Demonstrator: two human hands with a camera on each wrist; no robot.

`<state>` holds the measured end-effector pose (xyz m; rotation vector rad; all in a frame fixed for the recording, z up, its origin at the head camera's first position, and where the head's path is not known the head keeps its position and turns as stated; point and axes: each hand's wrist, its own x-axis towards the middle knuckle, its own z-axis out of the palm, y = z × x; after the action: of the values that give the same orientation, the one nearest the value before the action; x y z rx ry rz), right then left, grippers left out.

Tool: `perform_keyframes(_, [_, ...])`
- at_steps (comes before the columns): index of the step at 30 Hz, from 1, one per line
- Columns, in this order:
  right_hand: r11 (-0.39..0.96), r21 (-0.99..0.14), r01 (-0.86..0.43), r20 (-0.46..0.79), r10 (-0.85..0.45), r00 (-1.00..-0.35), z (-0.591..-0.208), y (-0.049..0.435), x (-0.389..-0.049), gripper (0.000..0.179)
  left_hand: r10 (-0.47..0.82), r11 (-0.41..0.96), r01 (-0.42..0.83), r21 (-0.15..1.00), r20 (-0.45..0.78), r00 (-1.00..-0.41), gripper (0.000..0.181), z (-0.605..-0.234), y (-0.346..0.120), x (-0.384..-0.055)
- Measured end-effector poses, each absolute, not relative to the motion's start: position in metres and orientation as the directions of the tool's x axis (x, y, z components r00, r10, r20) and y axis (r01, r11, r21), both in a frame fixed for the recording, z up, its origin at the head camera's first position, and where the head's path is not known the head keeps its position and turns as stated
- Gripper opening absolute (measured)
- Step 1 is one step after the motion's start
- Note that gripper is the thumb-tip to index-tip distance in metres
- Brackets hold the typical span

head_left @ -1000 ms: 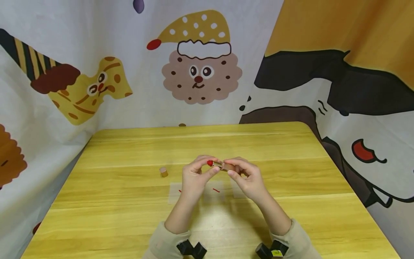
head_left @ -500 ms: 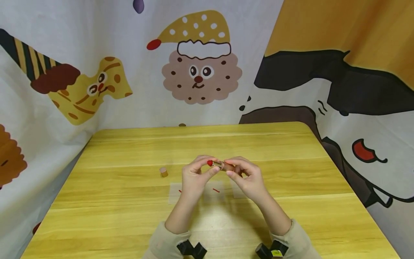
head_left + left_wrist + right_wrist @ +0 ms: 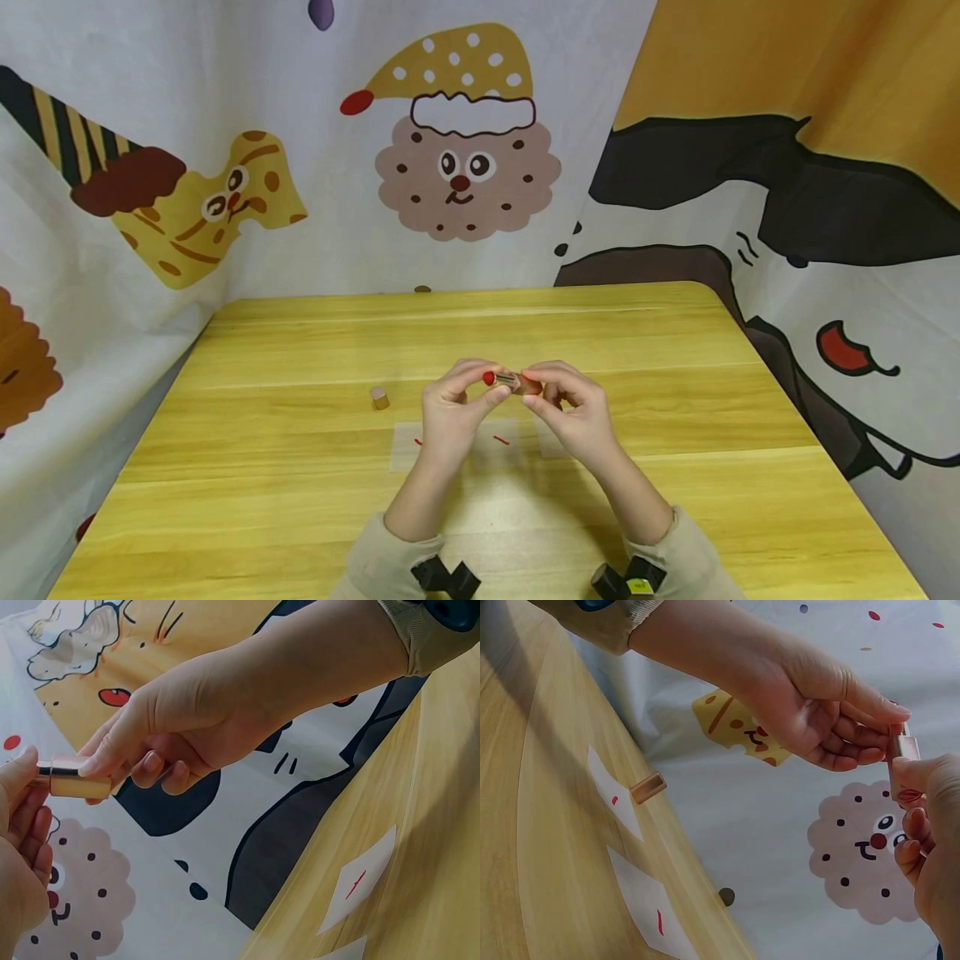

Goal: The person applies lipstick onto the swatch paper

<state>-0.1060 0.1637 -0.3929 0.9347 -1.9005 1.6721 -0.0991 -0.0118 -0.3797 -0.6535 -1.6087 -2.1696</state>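
Both hands hold a lipstick (image 3: 529, 387) above the table, tilted nearly sideways with its red tip (image 3: 489, 378) pointing left. My left hand (image 3: 450, 412) pinches the metallic upper part between thumb and fingers. At the other end, my right hand (image 3: 577, 412) pinches the rose-gold base (image 3: 79, 784) with its thumb and fingers. In the right wrist view the tube (image 3: 906, 746) is partly covered by both hands. The lipstick's cap (image 3: 380, 398) stands apart on the table, left of the hands.
Small white papers lie on the wooden table (image 3: 247, 467) beneath the hands. The left paper (image 3: 402, 454) and middle paper (image 3: 495, 454) each bear a red stroke; the right paper (image 3: 552, 442) is partly hidden by the right hand. A cartoon-printed curtain (image 3: 300, 250) hangs behind.
My right thumb and fingers have shifted slightly left along the lipstick's base, which has turned a little. The left hand keeps its place, and the cap and papers stay put.
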Motion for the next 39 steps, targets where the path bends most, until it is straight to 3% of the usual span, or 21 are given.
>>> perform_keyframes(16, [0.045, -0.665, -0.745, 0.734, -0.145, -0.664, -0.39, 0.159, -0.104, 0.043, -0.023, -0.271, 0.563, 0.781, 0.58, -0.815, 0.022, -0.382, -0.01, -0.099])
perform_keyframes(27, [0.062, -0.66, -0.749, 0.738, -0.132, -0.661, -0.392, 0.158, -0.105, 0.04, -0.025, -0.284, 0.568, 0.773, 0.586, -0.81, 0.024, -0.382, -0.01, -0.099])
perform_keyframes(33, [0.071, -0.685, -0.725, 0.712, -0.144, -0.687, -0.39, 0.159, -0.103, 0.043, -0.033, -0.296, 0.564, 0.771, 0.582, -0.813, 0.026, -0.383, -0.01, -0.099])
perform_keyframes(39, [0.068, -0.698, -0.713, 0.691, -0.196, -0.696, -0.373, 0.157, -0.095, 0.025, -0.048, -0.304, 0.566, 0.767, 0.581, -0.813, 0.025, -0.381, -0.01, -0.099])
